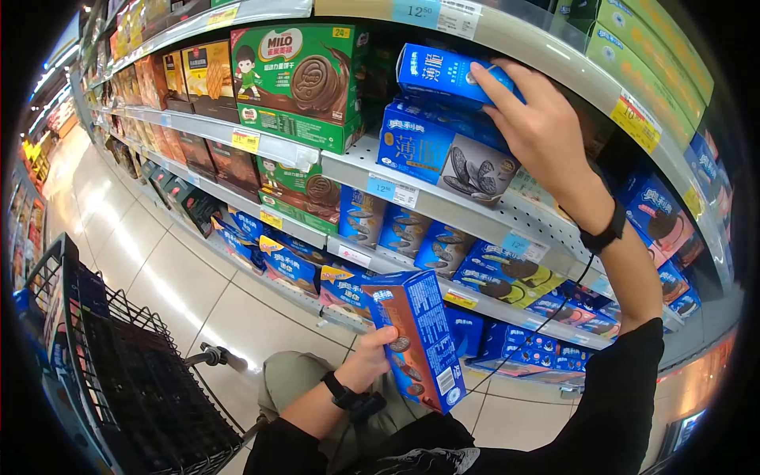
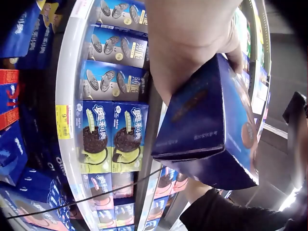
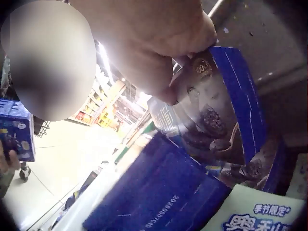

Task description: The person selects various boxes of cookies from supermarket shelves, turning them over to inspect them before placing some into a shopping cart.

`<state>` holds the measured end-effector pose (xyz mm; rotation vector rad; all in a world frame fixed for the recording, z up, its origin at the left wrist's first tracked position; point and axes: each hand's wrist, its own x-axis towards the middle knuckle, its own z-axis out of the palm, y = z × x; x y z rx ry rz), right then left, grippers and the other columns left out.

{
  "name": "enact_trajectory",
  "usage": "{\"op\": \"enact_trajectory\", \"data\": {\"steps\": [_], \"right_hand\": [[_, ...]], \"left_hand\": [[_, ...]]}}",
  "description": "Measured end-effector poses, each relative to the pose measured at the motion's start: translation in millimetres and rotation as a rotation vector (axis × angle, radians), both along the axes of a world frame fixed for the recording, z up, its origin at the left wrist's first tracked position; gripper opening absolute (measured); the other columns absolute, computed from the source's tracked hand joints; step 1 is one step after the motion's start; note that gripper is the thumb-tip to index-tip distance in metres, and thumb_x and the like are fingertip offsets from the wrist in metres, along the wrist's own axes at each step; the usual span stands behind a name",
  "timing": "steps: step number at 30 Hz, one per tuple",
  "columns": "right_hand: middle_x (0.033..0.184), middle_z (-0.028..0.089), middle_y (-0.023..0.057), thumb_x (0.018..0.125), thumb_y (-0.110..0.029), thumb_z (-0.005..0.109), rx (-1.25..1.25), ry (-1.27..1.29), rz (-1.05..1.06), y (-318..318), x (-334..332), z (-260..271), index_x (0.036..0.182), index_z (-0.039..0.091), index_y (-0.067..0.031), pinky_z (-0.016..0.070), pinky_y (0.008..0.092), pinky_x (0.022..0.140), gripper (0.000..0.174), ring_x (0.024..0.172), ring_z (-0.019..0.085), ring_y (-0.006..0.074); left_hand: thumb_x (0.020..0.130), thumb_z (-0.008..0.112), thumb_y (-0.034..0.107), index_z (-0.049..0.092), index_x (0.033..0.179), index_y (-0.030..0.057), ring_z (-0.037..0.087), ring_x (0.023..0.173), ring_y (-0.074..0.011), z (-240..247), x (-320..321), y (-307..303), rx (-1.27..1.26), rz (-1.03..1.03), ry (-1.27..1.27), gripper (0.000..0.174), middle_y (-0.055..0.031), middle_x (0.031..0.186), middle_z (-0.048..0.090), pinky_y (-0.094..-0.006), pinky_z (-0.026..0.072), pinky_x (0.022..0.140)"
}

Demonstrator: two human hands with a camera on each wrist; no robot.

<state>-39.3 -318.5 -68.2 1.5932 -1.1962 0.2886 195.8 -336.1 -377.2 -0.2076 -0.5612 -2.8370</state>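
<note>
My left hand (image 1: 362, 366) grips a blue and brown cookie box (image 1: 419, 340) by its side, held upright and tilted, out in front of the shelves. From the left wrist view, the dark blue end of that cookie box (image 2: 192, 130) shows below the hand. Up at the shelf, my right hand (image 1: 546, 131) holds a blue thin-cookie box (image 1: 447, 75) between thumb and fingers. Directly beneath sits another thin-cookie box (image 1: 443, 150) with dark cookies pictured on its front. In the right wrist view, the held box (image 3: 211, 115) is tilted above a blue box end (image 3: 154, 187).
Green Milo boxes (image 1: 297, 75) stand left of the thin-cookie boxes. Lower shelves hold several rows of blue cookie boxes (image 1: 400, 231). A black wire shopping cart (image 1: 134, 317) stands at the lower left. A thin dark cable (image 1: 546, 321) hangs from the right wrist.
</note>
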Motion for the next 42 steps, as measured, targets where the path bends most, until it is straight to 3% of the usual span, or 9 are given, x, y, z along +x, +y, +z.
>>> {"op": "enact_trajectory", "data": {"steps": [4,7,14,17,20,25,29,31,42], "right_hand": [[0.12,0.06,0.0151,0.082,-0.017,0.068,0.097,-0.146,-0.158,-22,-24,-2,0.126,0.059,-0.0139,0.0513,0.0422,0.087,0.045,0.106,0.06,0.0337],[0.138,0.048,0.0156,0.088,-0.022,0.061,0.113,-0.251,-0.189,-39,-47,2,0.133,0.053,-0.0136,0.0427,0.0454,0.1,0.046,0.12,0.05,0.039],[0.134,0.052,0.0186,0.092,-0.032,0.057,0.252,-0.448,-0.319,-58,-77,18,0.135,0.051,-0.0139,0.0385,0.0411,0.104,0.047,0.124,0.049,0.0364],[0.134,0.052,0.0197,0.09,-0.038,0.059,0.261,-0.429,-0.335,-61,-80,17,0.136,0.05,-0.0137,0.0391,0.0421,0.104,0.053,0.123,0.05,0.0362],[0.136,0.05,0.0213,0.084,-0.055,0.06,0.349,-0.541,-0.399,-69,-92,26,0.139,0.045,-0.0118,0.0373,0.0438,0.106,0.072,0.127,0.047,0.0379],[0.137,0.049,0.021,0.079,-0.065,0.061,0.361,-0.328,-0.439,-70,-102,34,0.139,0.047,-0.0093,0.0383,0.0427,0.105,0.083,0.127,0.047,0.0356],[0.138,0.048,0.0222,0.077,-0.069,0.061,0.446,-0.357,-0.507,-70,-108,41,0.141,0.044,-0.01,0.037,0.0425,0.107,0.089,0.129,0.045,0.0366],[0.135,0.05,0.0246,0.073,-0.069,0.066,0.425,-0.487,-0.299,-71,-117,36,0.139,0.044,-0.0066,0.0374,0.0413,0.106,0.094,0.128,0.046,0.0382],[0.141,0.043,0.0247,0.073,-0.071,0.065,0.448,-0.461,-0.437,-72,-109,39,0.142,0.04,-0.0062,0.0379,0.0423,0.107,0.097,0.131,0.043,0.0383]], "left_hand": [[0.08,0.073,0.029,0.047,0.133,0.0023,0.061,0.111,-0.0279,2,0,0,0.001,0.015,-0.028,0.065,-0.0148,0.125,0.061,-0.0432,0.0492,0.096],[0.08,0.073,0.027,0.048,0.132,0.0032,0.062,0.109,-0.0264,-4,-2,1,0.01,0.041,-0.045,0.062,-0.0135,0.123,0.062,-0.0426,0.0498,0.095],[0.08,0.073,0.026,0.049,0.132,0.004,0.062,0.109,-0.0263,-10,-5,0,0.021,0.038,-0.027,0.062,-0.0129,0.123,0.062,-0.0424,0.0503,0.094],[0.079,0.073,0.026,0.048,0.132,0.0039,0.062,0.109,-0.0266,-12,-6,0,0.035,0.017,-0.002,0.062,-0.0131,0.123,0.062,-0.0424,0.0503,0.094],[0.079,0.072,0.027,0.048,0.132,0.003,0.062,0.109,-0.0271,-14,-5,-2,0.041,-0.006,0.001,0.063,-0.0138,0.123,0.062,-0.0427,0.0501,0.094],[0.079,0.072,0.028,0.048,0.132,0.0011,0.061,0.11,-0.0284,-5,0,-2,0.047,-0.024,-0.014,0.064,-0.0153,0.123,0.061,-0.0439,0.0491,0.096],[0.079,0.073,0.029,0.048,0.132,0.0011,0.061,0.11,-0.0287,-10,-2,-2,0.043,-0.029,0.005,0.065,-0.0153,0.123,0.061,-0.044,0.0487,0.096],[0.079,0.073,0.029,0.048,0.132,0.001,0.061,0.111,-0.0286,-11,-1,-3,0.022,-0.012,-0.015,0.066,-0.0153,0.124,0.061,-0.0436,0.0484,0.097],[0.073,0.075,0.038,0.05,0.13,0.0009,0.063,0.107,-0.0296,-6,2,0,-0.077,0.063,-0.201,0.073,-0.0157,0.121,0.063,-0.0444,0.0503,0.094]]}}
